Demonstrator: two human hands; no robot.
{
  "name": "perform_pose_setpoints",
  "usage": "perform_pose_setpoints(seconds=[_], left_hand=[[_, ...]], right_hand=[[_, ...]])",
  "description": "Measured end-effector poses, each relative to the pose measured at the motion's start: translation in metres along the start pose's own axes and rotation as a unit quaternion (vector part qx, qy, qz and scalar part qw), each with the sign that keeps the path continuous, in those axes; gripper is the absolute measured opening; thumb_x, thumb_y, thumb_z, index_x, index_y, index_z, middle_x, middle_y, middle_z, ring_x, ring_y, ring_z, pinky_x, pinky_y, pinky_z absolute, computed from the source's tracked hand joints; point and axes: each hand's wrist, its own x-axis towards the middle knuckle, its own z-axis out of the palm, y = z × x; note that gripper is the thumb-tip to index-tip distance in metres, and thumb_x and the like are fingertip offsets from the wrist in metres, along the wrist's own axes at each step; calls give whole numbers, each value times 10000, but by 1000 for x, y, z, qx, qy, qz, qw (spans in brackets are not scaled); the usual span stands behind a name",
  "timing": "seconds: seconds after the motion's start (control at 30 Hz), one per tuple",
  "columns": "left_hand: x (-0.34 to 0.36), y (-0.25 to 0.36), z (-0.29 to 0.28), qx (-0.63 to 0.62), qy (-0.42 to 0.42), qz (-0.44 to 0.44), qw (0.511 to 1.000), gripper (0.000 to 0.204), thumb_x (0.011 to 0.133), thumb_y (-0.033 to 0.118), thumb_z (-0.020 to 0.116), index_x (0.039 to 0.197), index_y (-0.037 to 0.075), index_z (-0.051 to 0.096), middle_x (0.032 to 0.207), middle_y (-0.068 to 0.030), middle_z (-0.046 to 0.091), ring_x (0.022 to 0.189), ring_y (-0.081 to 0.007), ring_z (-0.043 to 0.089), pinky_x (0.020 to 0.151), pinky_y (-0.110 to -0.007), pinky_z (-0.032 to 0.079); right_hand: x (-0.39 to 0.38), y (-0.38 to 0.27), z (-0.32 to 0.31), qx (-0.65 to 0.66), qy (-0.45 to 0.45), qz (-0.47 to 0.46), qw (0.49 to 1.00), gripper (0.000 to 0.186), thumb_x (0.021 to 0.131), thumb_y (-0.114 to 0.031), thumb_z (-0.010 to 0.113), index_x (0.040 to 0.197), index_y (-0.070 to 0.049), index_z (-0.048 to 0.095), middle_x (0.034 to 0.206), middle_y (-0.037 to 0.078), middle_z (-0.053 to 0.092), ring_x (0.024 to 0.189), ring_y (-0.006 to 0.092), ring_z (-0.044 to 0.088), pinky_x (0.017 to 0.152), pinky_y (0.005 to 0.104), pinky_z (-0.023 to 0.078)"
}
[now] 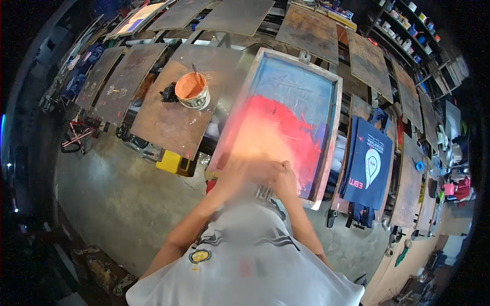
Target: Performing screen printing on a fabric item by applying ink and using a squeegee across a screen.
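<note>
A screen-printing frame (333, 130) with a pale wooden rim lies in front of me. Red ink (302, 144) covers much of its blue mesh (296, 79), which shows bare toward the far end. Both my hands are together over the frame's near end. My right hand (284, 178) is closed, its fingers curled in; whatever it grips is hidden. Beside it, my left hand (244, 172) is smeared by a bright haze, so its fingers cannot be made out. That haze also veils the ink just beyond the hands.
A bucket of orange-red ink (192, 91) with a stick in it stands on a board (163, 115) to the left, by a crumpled black thing (168, 93). Right of the frame lies a printed navy tote bag (357, 153). More flat boards run round the far side; shelves (408, 30) hold containers.
</note>
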Motion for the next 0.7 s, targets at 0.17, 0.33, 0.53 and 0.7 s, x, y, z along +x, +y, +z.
perform_pose_setpoints(seconds=[0.17, 0.33, 0.53, 0.7], left_hand=[[34, -12, -16, 19, 29, 15, 999, 576, 796, 70, 689, 1338, 34, 498, 1352, -144, 491, 1171, -382, 501, 987, -467, 437], [42, -15, -55, -34, -68, 49, 996, 531, 821, 101, 689, 1317, 31, 512, 1299, -152, 526, 1163, -367, 509, 998, -448, 426], [-23, -19, -56, -53, -88, 48, 994, 548, 832, 68, 666, 1343, -4, 483, 1306, -188, 483, 1180, -397, 482, 1023, -459, 414], [-20, -37, -44, -23, -78, 56, 995, 559, 826, 55, 669, 1342, -21, 469, 1319, -189, 463, 1196, -403, 469, 1025, -464, 412]], right_hand=[[15, 8, 25, -44, 69, -5, 997, 266, 702, -31, 619, 938, -76, 735, 1124, 52, 666, 995, 313, 555, 816, 411, 522], [17, -15, -5, 55, 63, 49, 995, 301, 711, -69, 639, 986, -129, 745, 1042, 37, 683, 957, 297, 567, 807, 392, 528], [-9, -43, -2, 17, -13, 16, 1000, 375, 731, -90, 661, 1097, -154, 713, 1048, 10, 666, 940, 277, 566, 813, 373, 532], [-10, -50, 26, -40, 35, 13, 999, 376, 758, -129, 659, 1129, -177, 696, 1073, -14, 655, 1001, 261, 572, 835, 366, 534]])
